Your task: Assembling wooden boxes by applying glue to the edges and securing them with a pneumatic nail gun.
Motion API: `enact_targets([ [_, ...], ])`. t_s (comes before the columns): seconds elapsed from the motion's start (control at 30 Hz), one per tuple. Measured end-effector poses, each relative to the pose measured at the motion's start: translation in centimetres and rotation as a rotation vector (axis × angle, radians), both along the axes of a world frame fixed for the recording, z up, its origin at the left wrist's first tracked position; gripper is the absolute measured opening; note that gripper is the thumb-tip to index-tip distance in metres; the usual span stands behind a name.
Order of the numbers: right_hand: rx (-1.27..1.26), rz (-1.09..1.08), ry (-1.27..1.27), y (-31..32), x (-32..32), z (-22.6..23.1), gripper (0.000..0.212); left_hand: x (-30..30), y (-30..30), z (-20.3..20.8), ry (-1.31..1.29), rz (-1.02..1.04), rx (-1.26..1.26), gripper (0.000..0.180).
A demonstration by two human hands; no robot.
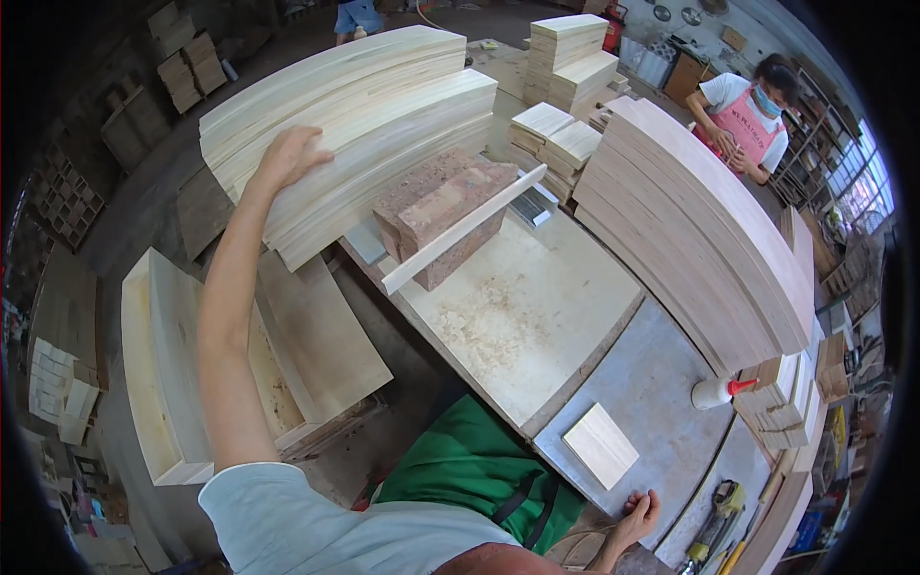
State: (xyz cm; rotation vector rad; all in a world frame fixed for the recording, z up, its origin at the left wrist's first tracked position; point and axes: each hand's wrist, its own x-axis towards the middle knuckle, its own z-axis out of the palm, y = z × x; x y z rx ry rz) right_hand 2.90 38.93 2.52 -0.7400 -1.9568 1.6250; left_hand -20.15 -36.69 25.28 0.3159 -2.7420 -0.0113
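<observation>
The two hands are well apart. The left hand [290, 158], its arm extended, lies at the top of a large stack of pale curved boards [350, 120] on the far left of the work area; its thumb is spread, and whether its fingers grip a board cannot be told. The right hand [636, 518], loosely curled with fingers half open, is low at the near right edge of a grey bench sheet [661, 383], just beside a small pale wooden panel [601, 446] lying flat on it.

Between the hands, a pale work board [546, 287] bears scattered sawdust [494, 321]; at its far left, a narrow wooden strip [465, 230] leans along reddish-brown blocks [436, 201]. To the right rise stacked curved panels [661, 230], with a white squeeze bottle [711, 393], red-capped, at their near end. A yellow-green power tool [719, 517] lies at near right. At near left stands a trough-shaped wooden frame [172, 355]. At far right, a co-worker [743, 120] wears a pink apron.
</observation>
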Motion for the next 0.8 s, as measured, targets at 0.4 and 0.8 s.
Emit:
enact_targets([
  [0.4, 0.030, -0.019, -0.037, 0.0, -0.1, -0.5, 0.023, 6.5, -7.2, 6.8, 0.043, 0.520, 0.029, 0.062],
  [0.8, 0.027, -0.037, -0.063, 1.4, 0.0, -2.3, 0.021, 8.7, -10.4, 5.7, 0.147, 0.337, 0.258, 0.060],
])
